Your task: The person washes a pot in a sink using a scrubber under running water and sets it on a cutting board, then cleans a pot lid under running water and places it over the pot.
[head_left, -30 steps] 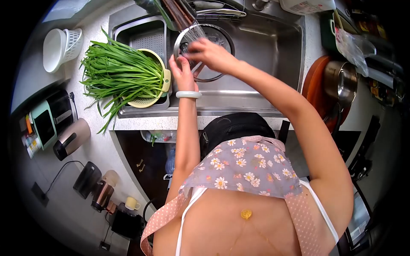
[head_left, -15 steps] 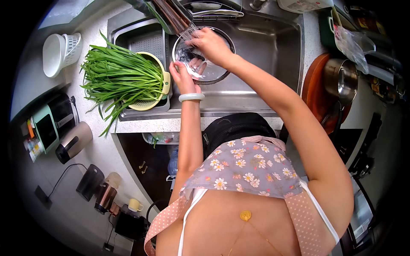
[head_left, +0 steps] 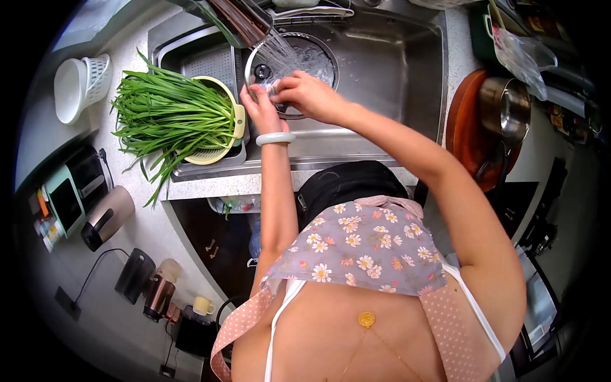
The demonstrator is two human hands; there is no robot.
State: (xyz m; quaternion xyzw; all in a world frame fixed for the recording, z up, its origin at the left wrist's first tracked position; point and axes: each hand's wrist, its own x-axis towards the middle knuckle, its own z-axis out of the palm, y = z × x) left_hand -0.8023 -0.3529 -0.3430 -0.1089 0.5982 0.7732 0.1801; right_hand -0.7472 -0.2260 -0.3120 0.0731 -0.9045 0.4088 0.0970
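A clear round glass lid (head_left: 321,67) with a metal rim is over the sink, under running water. My left hand (head_left: 262,109) grips its near-left rim, with thumb and fingers raised at the edge. My right hand (head_left: 312,95) is at the near rim beside the left fingers, its own fingers curled and pinched. Something small and pale shows between the two hands, but I cannot make out what it is. Water falls from the faucet (head_left: 238,22) at the top onto the glass and splashes.
Left of the lid, long green leafy stalks (head_left: 172,111) lie in a pale yellow colander (head_left: 238,121) over a grey basin (head_left: 203,57). The steel sink (head_left: 388,95) extends right. A round wooden board (head_left: 461,121) and a steel pot (head_left: 503,111) stand on the right; white baskets (head_left: 70,89) at left.
My right hand has moved from the lid's upper middle down toward the near rim, beside my left hand. Water now hits the glass more directly. The view has shifted slightly.
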